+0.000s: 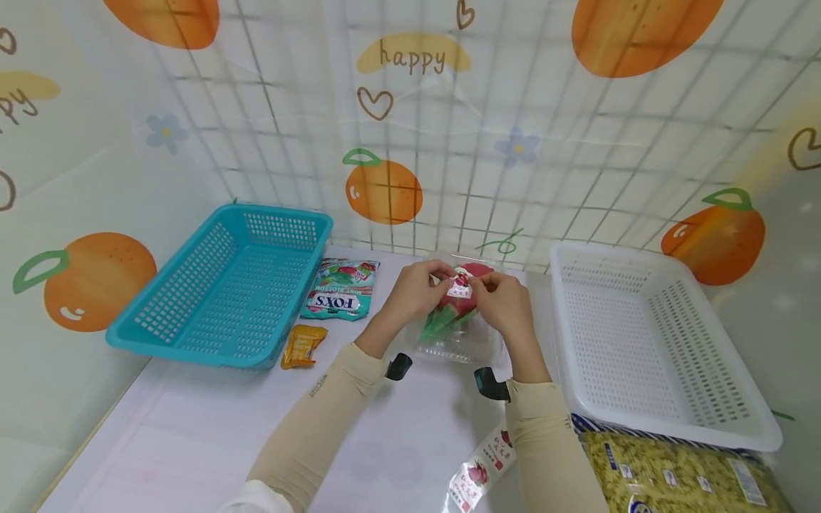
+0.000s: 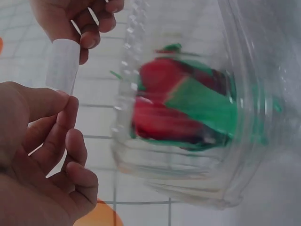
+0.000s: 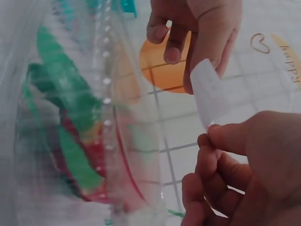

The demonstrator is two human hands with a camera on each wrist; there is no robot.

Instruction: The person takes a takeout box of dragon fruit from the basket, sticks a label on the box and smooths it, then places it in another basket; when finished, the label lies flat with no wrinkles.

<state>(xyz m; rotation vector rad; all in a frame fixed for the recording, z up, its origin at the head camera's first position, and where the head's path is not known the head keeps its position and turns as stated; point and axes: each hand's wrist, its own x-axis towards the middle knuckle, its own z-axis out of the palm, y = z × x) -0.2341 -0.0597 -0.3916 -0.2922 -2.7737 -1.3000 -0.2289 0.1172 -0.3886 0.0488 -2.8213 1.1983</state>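
Note:
Both hands hold a small white sticker [image 1: 460, 283] with a red fruit print between them. My left hand [image 1: 415, 288] pinches one edge with thumb and forefinger, and my right hand [image 1: 504, 305] pinches the opposite edge. Its white underside [image 2: 63, 66] faces the left wrist camera, slightly bent. Below the hands lies a clear plastic box [image 1: 458, 353] with a red and green dragon fruit [image 1: 442, 320] inside. The sticker overlaps the fruit in the head view, while in the right wrist view it is apart from the box wall.
A teal basket [image 1: 192, 348] stands at the left, beside a mint-green FOX'S candy bag [image 1: 340, 288] and a small orange packet [image 1: 303, 347]. To the right is a white basket [image 1: 693, 427], with a bag of yellowish pieces [image 1: 686, 474] in front. A sticker strip [image 1: 481, 467] lies near the right forearm.

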